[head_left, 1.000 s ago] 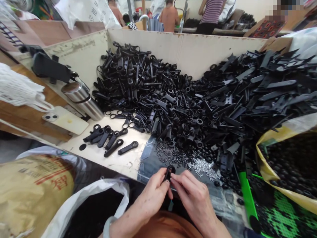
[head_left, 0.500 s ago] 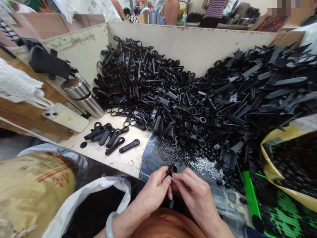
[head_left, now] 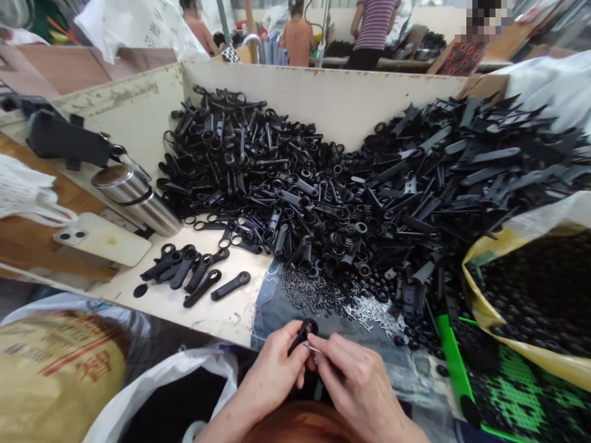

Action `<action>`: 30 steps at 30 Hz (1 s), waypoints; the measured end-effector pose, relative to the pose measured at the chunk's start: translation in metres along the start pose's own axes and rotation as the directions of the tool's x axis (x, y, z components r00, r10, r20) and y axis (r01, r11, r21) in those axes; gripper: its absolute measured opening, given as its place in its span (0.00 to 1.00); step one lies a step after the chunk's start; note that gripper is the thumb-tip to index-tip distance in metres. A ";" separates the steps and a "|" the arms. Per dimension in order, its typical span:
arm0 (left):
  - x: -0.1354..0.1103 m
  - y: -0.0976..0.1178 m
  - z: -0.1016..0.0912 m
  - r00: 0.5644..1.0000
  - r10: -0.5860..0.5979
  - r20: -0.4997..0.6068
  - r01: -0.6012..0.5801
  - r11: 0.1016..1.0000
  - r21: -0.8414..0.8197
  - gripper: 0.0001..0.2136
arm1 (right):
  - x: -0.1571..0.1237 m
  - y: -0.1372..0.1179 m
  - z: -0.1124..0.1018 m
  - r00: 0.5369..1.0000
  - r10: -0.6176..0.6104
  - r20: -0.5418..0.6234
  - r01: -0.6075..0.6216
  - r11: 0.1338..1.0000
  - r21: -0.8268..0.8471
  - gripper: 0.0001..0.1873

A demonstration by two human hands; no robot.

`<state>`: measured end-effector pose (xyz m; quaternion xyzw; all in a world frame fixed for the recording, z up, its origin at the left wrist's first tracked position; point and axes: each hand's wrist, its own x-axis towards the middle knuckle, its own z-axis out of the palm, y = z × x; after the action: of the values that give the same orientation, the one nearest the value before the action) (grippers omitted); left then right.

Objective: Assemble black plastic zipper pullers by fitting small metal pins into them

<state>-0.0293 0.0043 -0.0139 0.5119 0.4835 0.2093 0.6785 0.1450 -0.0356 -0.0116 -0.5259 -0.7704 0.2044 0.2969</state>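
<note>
My left hand (head_left: 279, 357) is closed around a black plastic handle (head_left: 298, 339) whose ring end points up and away from me. My right hand (head_left: 353, 369) pinches a thin metal piece (head_left: 318, 351) against the handle, just below the ring; its far end is hidden by the fingers. Beyond my hands lie a scatter of small dark pins (head_left: 307, 292) and a heap of shiny silver pins (head_left: 372, 312) on denim cloth (head_left: 272, 307). To the left, several similar black handles (head_left: 231, 286) rest on the pale board (head_left: 231, 323).
High piles of black ring-ended parts (head_left: 240, 147) and flat black pieces (head_left: 462, 160) fill the walled bench. A steel flask (head_left: 138, 200) and phone (head_left: 104, 240) stand left. A yellow-rimmed bag (head_left: 475, 252), green basket (head_left: 452, 363) and white sack (head_left: 115, 412) flank me. People work behind.
The camera view has turned slightly, so the bench sits lower and further left. Both hands stay together at the handle; the thin metal piece in my right fingers now shows.
</note>
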 end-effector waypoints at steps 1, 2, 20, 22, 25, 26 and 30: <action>0.001 -0.001 0.000 1.000 0.002 -0.010 -0.002 1.000 -0.002 0.07 | 0.001 -0.001 -0.002 1.000 0.004 0.018 -0.004 1.000 -0.010 0.16; 0.001 -0.001 0.001 1.000 0.003 -0.020 -0.004 1.000 -0.012 0.09 | 0.002 -0.002 -0.005 0.999 0.013 0.039 -0.013 1.000 -0.008 0.17; 0.002 0.003 0.005 0.997 -0.066 -0.040 0.063 0.995 -0.075 0.22 | -0.012 0.006 -0.005 0.998 -0.031 0.045 0.038 0.987 -0.154 0.24; 0.002 0.004 0.005 0.996 -0.075 -0.045 0.071 0.995 -0.070 0.22 | -0.011 0.006 -0.003 0.998 -0.022 0.052 0.031 0.984 -0.177 0.24; 0.002 0.005 0.005 0.995 -0.082 -0.054 0.078 0.994 -0.071 0.23 | -0.011 0.006 0.000 0.999 -0.010 0.047 0.018 0.983 -0.182 0.25; 0.002 0.005 0.005 0.995 -0.081 -0.054 0.077 0.994 -0.074 0.22 | -0.012 0.006 0.000 0.999 -0.007 0.039 0.013 0.985 -0.175 0.25; 0.003 0.005 0.005 0.996 -0.081 -0.049 0.077 0.994 -0.083 0.21 | -0.014 0.005 0.002 1.000 0.000 0.004 0.001 0.990 -0.139 0.25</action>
<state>-0.0223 0.0060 -0.0105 0.4589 0.5121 0.2150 0.6934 0.1508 -0.0473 -0.0198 -0.5448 -0.7835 0.1511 0.2578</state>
